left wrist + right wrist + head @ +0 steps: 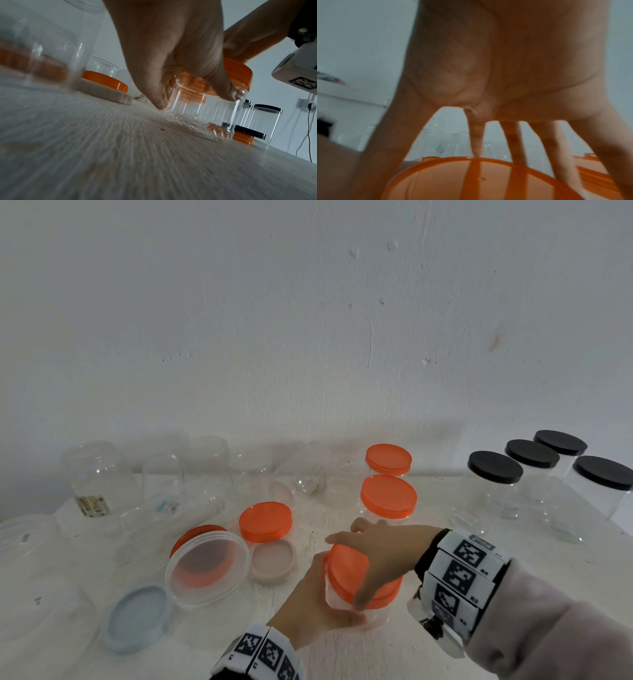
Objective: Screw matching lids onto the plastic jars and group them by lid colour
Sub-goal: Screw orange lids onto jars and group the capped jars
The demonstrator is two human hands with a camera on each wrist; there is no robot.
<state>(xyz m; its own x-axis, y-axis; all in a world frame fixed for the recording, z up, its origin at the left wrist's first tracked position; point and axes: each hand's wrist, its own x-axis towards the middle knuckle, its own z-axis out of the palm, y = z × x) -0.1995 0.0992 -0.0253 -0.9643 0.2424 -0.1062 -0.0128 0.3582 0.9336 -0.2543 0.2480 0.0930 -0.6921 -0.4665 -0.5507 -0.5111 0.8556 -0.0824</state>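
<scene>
A small clear jar (346, 609) stands tilted near the table's front, with an orange lid (346, 568) on its mouth. My left hand (315, 604) grips the jar's body from the left; in the left wrist view its fingers (228, 93) wrap the clear jar (197, 116) under the orange lid (240, 73). My right hand (373, 556) comes down over the lid, fingers spread round its rim; the right wrist view shows fingers (476, 136) arched over the orange lid (471, 180). Two orange-lidded jars (388, 498) stand behind. Several black-lidded jars (496, 474) stand at the right.
Loose lids lie to the left: an orange lid (265, 522), a beige lid (274, 559), a bluish clear lid (137, 618), and a clear lid (207, 568) leaning over another orange one. Several open clear jars (99, 474) line the wall at the back left.
</scene>
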